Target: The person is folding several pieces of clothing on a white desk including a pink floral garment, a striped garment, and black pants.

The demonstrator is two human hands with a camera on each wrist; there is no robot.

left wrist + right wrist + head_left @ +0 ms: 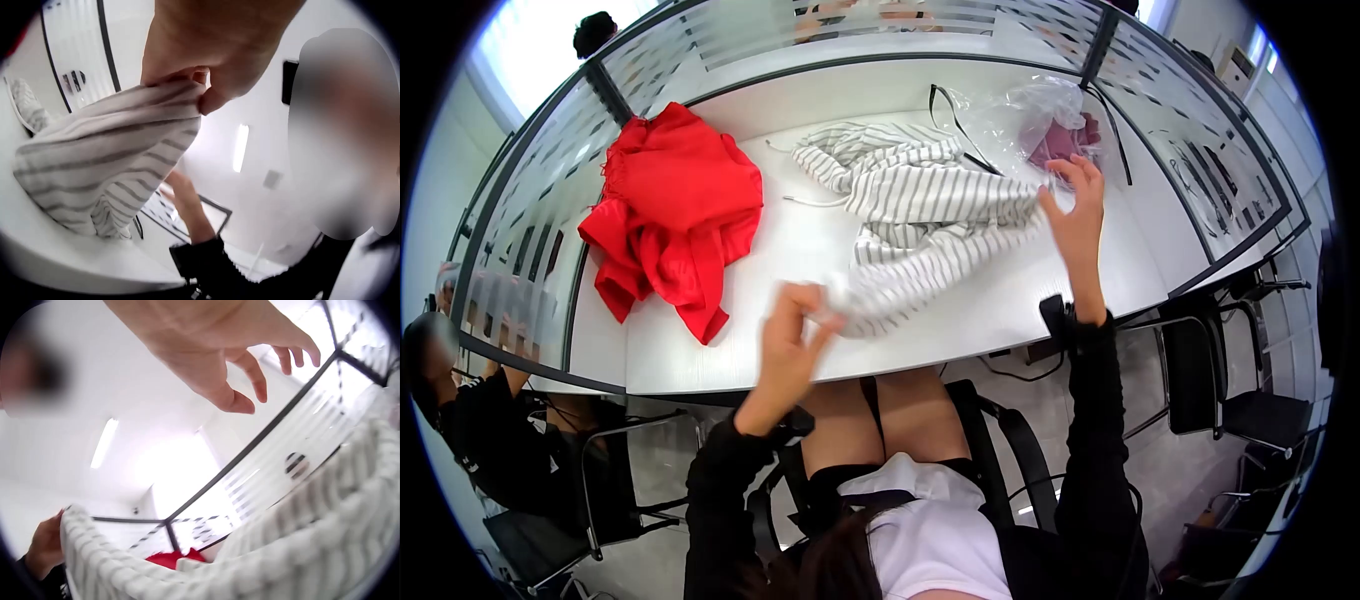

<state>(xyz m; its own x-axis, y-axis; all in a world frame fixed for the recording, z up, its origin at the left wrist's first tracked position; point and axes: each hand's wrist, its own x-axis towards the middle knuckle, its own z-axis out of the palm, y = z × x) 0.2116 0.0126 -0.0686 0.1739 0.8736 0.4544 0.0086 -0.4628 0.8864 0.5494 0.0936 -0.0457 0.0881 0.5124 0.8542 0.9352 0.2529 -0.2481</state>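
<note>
One striped garment [930,195] lies on the worktop [795,250], its near end pinched by the left grip [790,332]; the right grip [1080,212], spread, holds nothing. Pinching the opposite end before pulling should spread it more evenly.

Wht/gry striped cloth [935,195], crumpled, partly on tbl [785,245].

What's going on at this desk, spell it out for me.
A seated person's left hand pinches the near left end of a white-and-grey striped fabric piece lying rumpled across a white desk. The right hand is by the cloth's right end, fingers spread and holding nothing. To the cloth's left lies a crumpled bright red fabric piece; beyond the right hand sits a clear plastic bag with something purplish in it.
</note>
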